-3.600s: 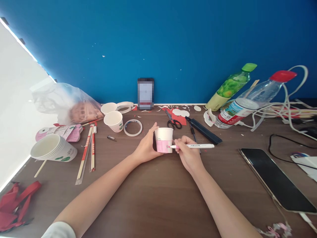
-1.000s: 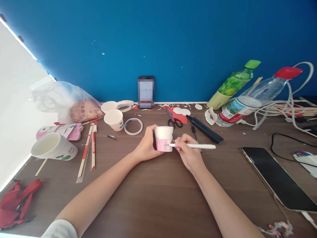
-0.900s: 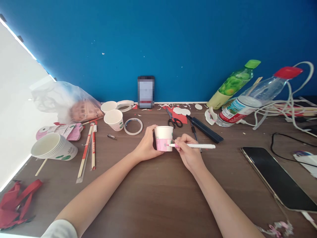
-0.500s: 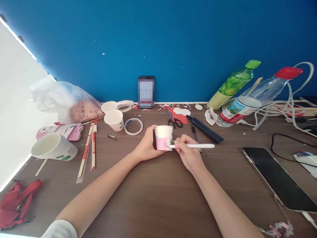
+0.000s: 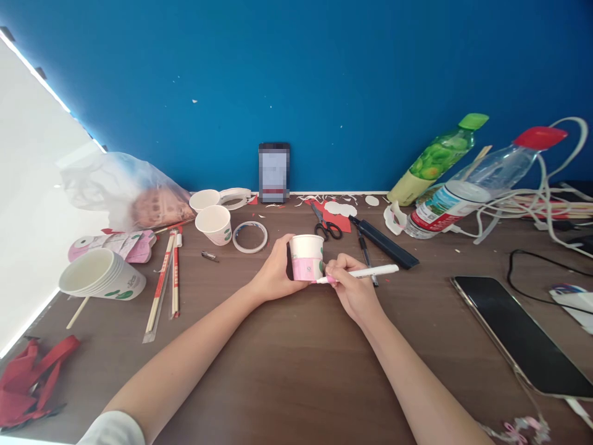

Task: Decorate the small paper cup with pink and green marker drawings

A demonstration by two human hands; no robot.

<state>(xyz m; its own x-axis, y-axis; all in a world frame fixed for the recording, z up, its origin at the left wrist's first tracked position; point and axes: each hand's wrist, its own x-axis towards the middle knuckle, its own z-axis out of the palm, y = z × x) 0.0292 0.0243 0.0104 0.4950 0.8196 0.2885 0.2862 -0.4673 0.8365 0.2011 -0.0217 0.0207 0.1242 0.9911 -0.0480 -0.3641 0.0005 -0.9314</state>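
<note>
In the head view, our left hand (image 5: 277,272) is clamped around a white paper cup (image 5: 307,250) with a pink lower band, its inside hidden. Our right hand (image 5: 352,287) pinches a white-and-pink marker (image 5: 377,271), tip near the cup's base. Left of our left hand we see tilted, nested white paper cups (image 5: 123,282) and a translucent plastic bag (image 5: 95,191) holding something reddish-brown (image 5: 157,207); right of our right hand leans a clear, red-capped plastic bottle (image 5: 435,213).

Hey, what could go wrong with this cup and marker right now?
The marker in the right hand has its tip by the bottom edge of the paper cup, so a slip could streak the table. The left hand has its thumb near that tip and might get inked too.
</note>
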